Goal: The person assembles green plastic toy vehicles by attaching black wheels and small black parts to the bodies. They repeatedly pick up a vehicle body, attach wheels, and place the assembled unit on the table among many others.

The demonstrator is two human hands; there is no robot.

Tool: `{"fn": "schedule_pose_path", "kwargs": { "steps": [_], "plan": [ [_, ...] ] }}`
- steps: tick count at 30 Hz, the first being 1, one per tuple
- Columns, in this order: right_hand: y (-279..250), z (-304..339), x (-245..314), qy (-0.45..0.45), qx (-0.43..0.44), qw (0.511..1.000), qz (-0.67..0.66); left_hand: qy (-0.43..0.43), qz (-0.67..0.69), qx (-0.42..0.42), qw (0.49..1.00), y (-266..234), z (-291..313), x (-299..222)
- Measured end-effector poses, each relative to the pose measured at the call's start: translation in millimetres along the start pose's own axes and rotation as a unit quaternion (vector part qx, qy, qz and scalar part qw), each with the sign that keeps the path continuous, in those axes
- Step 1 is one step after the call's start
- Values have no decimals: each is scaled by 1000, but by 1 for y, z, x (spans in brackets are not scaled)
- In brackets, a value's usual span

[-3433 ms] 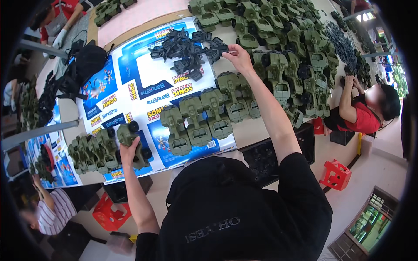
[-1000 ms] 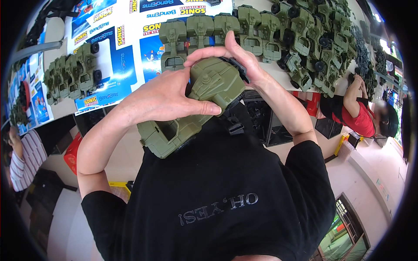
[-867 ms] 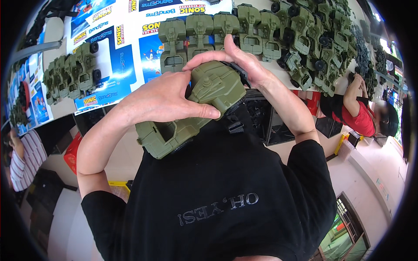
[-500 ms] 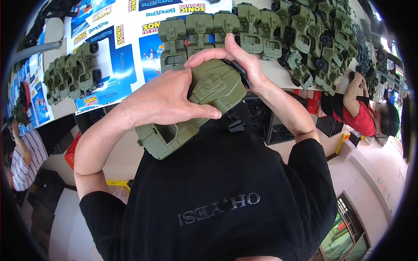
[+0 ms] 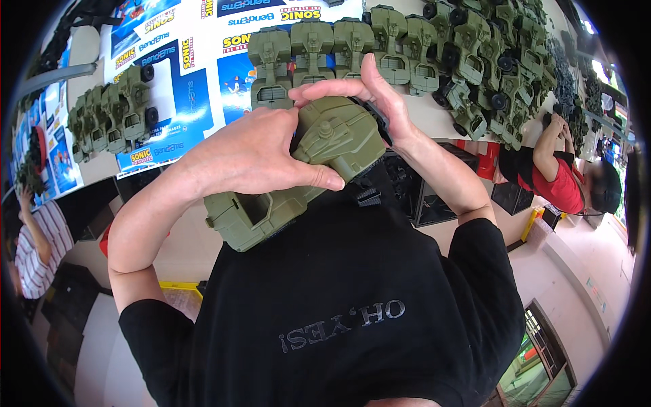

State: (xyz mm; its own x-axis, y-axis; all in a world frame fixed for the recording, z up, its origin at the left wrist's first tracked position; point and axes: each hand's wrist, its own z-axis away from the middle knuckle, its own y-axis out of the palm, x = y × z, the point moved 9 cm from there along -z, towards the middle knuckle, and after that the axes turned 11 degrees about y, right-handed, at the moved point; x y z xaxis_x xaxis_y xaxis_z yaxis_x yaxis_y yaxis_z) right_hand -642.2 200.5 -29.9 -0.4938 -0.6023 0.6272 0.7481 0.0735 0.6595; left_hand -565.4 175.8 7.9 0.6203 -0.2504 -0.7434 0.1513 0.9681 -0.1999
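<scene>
At frame centre, left hand [image 5: 254,152] gripping a green toy vehicle [image 5: 342,136] around its middle; right hand [image 5: 381,95] curled over its upper end, against a black part [image 5: 380,121] (mostly hidden). Beyond, upper right, similar vehicles [image 5: 470,66] crowd the desk [image 5: 428,112].

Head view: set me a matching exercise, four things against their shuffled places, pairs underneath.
1. Held toy vehicle
2. Printed sheet
3. Striped shirt
4. Red shirt

A. Worn, at the picture's right
B. Flat on the table
C. Between left hand and right hand
D. Worn, at the picture's left

Pairs: 1-C, 2-B, 3-D, 4-A
</scene>
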Motion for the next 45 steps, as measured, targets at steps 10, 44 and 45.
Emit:
{"fn": "schedule_pose_path", "kwargs": {
  "steps": [10,44,45],
  "plan": [
    [3,-1,4,42,-3,998,48,23,-17,-5,1000,0,1,0],
    [67,37,-5,-322,-5,851,414,199,-287,-46,936,37,32,-10],
    [67,35,-6,-314,-6,857,409,198,-280,-44,938,36,30,-7]
  ]
}}
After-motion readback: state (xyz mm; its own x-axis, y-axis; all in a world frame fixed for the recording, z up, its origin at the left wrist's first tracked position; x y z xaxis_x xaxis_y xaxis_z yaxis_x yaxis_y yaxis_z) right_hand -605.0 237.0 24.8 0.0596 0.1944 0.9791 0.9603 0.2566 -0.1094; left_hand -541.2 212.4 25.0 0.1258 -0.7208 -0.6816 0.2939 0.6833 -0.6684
